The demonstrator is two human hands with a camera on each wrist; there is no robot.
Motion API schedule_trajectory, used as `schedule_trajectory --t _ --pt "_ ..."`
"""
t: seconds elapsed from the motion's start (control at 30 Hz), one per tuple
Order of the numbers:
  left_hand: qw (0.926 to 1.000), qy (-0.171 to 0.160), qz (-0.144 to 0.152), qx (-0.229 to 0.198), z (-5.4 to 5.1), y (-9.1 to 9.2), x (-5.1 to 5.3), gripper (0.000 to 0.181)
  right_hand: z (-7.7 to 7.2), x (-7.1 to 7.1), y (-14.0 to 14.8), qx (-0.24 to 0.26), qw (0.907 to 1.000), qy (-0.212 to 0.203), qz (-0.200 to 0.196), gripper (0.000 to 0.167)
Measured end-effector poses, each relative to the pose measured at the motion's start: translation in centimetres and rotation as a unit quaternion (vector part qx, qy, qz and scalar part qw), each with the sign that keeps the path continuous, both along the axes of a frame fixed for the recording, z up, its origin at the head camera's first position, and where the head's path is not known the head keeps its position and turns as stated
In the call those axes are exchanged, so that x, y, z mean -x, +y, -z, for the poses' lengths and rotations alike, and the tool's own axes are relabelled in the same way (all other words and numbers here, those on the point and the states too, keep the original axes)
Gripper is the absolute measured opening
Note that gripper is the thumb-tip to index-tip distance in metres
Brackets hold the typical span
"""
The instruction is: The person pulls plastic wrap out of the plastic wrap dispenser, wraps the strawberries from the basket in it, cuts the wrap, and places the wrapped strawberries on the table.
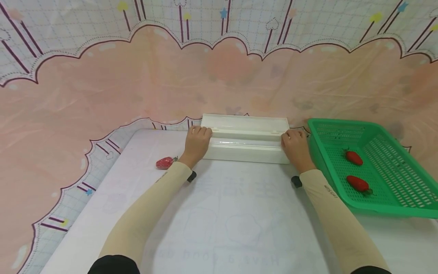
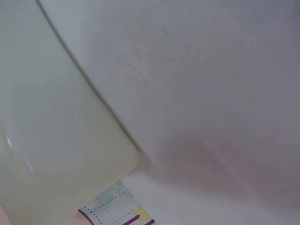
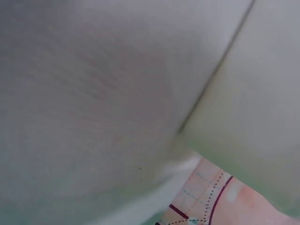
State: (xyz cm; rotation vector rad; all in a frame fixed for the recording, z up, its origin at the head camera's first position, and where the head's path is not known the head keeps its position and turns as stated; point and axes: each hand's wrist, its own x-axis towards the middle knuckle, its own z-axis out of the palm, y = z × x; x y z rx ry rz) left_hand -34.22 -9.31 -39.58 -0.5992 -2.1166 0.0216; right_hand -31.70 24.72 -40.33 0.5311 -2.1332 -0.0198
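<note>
A long white cling film dispenser lies on the white table with its lid raised, and a shiny roll of clear film shows inside. My left hand grips its left end with curled fingers. At the opposite end my right hand grips it the same way. Whether the fingertips also pinch film cannot be seen. A red strawberry, apparently wrapped in clear film, lies beside the left wrist. Both wrist views show the dispenser's smooth side close up, with no fingers visible.
On the right stands a green plastic basket holding two strawberries, the upper one and the lower one. The white tabletop spreads in front. A patterned pink cloth hangs behind the table's far edge.
</note>
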Motion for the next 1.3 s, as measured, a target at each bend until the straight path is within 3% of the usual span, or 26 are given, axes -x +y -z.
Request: schedule_trajectory --t 0.13,0.3,0.63,1.0,1.3 --pt "0.9997 0.012 0.007 -0.018 -0.5 -0.2 0.1 0.011 -0.3 0.1 0.0 0.022 0.9996 0.016 -0.010 0.009" --pt "0.9996 0.000 0.014 -0.026 -1.3 -0.5 0.0 0.009 -1.4 -0.2 -0.1 0.058 0.9981 0.008 -0.021 0.009" --pt "0.9989 0.019 0.027 -0.033 -2.2 -0.7 0.1 0.011 -2.9 -0.6 -0.2 0.094 0.9955 0.011 -0.012 0.012" --pt "0.9980 0.042 0.031 -0.035 -3.2 -1.0 0.0 0.011 -3.8 -1.1 -0.3 0.108 0.9941 0.006 0.000 0.013" --pt "0.9971 0.052 0.042 -0.035 -4.0 -1.3 0.0 0.011 -4.4 -1.0 -0.6 0.116 0.9927 0.031 0.011 0.007"
